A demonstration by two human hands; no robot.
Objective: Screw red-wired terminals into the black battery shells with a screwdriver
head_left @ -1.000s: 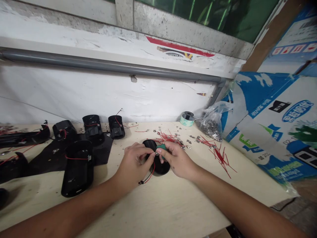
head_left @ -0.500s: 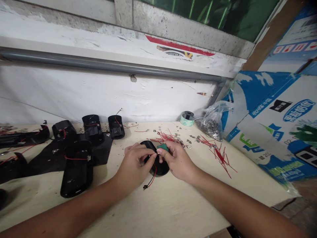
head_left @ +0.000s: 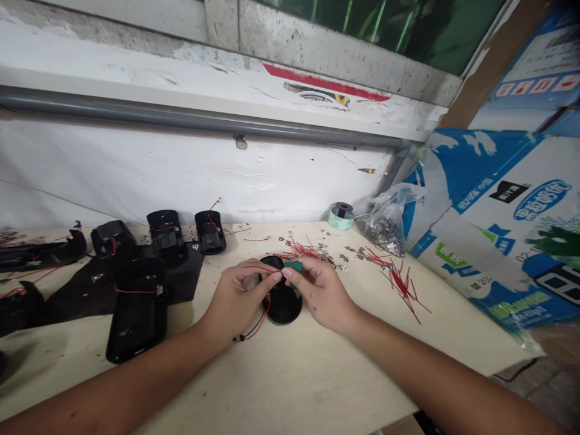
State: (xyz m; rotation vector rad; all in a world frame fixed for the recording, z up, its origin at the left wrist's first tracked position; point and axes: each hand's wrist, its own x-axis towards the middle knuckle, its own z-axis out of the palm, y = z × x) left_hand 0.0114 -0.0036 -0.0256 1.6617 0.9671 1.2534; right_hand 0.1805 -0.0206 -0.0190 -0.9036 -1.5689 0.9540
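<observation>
Both hands meet over a black oval plastic housing [head_left: 281,302] lying on the pale wooden table [head_left: 290,374]. My left hand [head_left: 235,299] is pinched at the fingertips on a red wire [head_left: 259,267] that runs across the housing and trails down to a black-tipped end [head_left: 240,338]. My right hand [head_left: 317,293] is closed on a small green part [head_left: 295,267], its thumb and forefinger touching the left fingertips right above the housing.
Several black housings [head_left: 136,308] with red wires lie on a black sheet at the left. Loose red wires [head_left: 399,281] and small metal pieces are scattered to the right, beside a plastic bag of metal parts [head_left: 385,220], a solder spool [head_left: 341,215] and a large blue-and-white carton [head_left: 502,217].
The housing and both hands have shifted slightly toward me and left. A red wire now stretches out from the left fingertips, and the trailing wire end has moved left.
</observation>
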